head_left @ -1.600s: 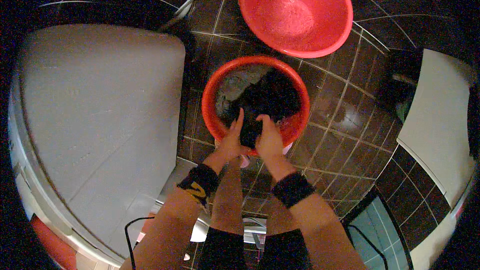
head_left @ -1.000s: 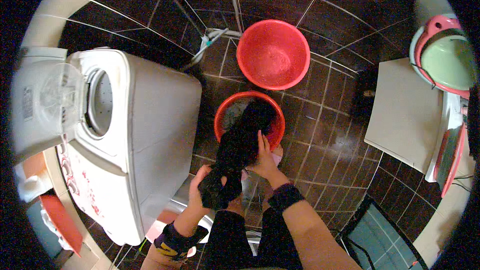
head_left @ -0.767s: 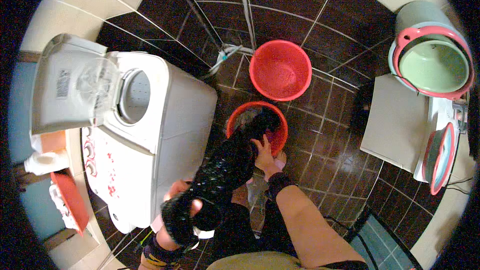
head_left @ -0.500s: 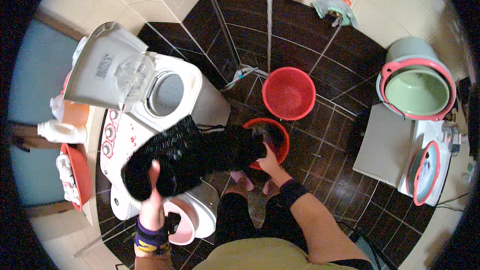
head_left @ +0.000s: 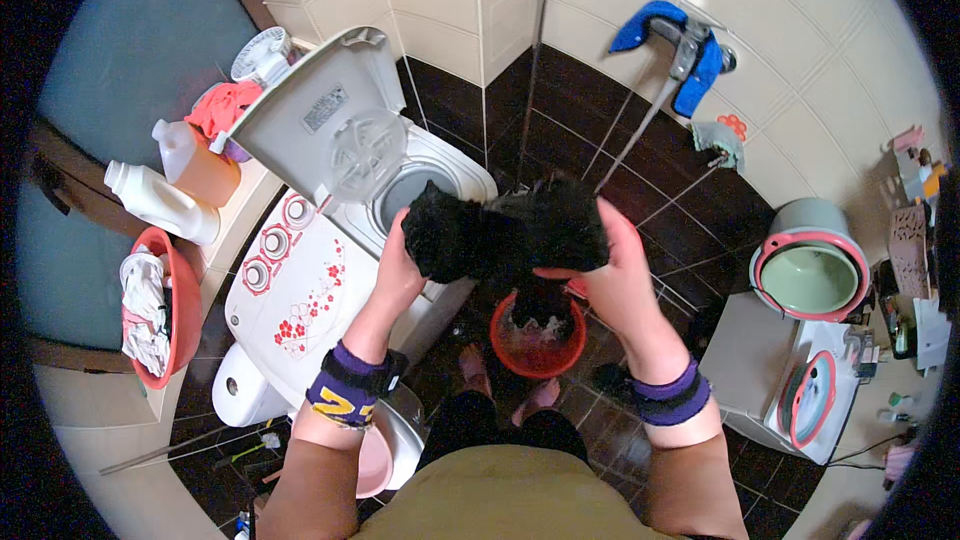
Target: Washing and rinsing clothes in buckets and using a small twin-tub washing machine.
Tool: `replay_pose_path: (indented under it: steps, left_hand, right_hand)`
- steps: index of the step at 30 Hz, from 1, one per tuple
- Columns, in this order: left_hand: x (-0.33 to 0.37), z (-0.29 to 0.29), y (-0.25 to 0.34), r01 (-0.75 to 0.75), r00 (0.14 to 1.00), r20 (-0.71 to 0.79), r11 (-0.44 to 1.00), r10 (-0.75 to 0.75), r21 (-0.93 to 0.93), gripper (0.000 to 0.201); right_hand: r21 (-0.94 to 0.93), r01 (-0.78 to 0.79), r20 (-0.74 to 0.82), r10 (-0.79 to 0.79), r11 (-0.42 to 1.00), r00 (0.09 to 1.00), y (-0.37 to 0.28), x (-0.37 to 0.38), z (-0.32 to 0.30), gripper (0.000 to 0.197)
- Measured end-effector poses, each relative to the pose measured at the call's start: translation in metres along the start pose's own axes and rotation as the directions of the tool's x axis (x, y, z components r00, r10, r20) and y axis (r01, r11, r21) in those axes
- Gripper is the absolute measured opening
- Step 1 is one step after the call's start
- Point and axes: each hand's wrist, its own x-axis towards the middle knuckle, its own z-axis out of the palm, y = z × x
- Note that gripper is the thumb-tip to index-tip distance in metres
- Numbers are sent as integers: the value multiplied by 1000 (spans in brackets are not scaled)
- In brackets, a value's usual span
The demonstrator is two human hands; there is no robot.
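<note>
Both hands were clamped on a wet black garment (head_left: 510, 233), the left hand (head_left: 400, 265) gripping its left end and the right hand (head_left: 615, 275) its right, so its long axis ran side to side just in front of the open washing machine drum (head_left: 415, 190) (nearer the left hand) and above the red basin (head_left: 538, 335). A white detergent bottle (head_left: 160, 202) lay on the shelf beside an orange jug (head_left: 200, 162)

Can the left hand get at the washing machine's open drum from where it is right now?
Probably yes. The left hand grips the black wet cloth just beside the drum opening, the lid is flipped up, and nothing lies between; the right hand holds the other end.
</note>
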Motion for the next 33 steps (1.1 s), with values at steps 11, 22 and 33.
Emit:
replay_pose_path:
  steps: [11,22,33]
  left_hand:
    - [101,-105,50,-229,945,-205,963,255,142,53]
    - [117,-138,-122,-97,936,-345,994,75,-45,53]
    - [82,-98,-231,331,878,65,699,-475,635,76]
  right_hand:
    - [48,299,47,-301,953,952,-107,105,124,22]
    - [67,32,156,-42,997,987,-10,217,168,36]
    - [-759,-127,180,394,639,901,223,251,90,60]
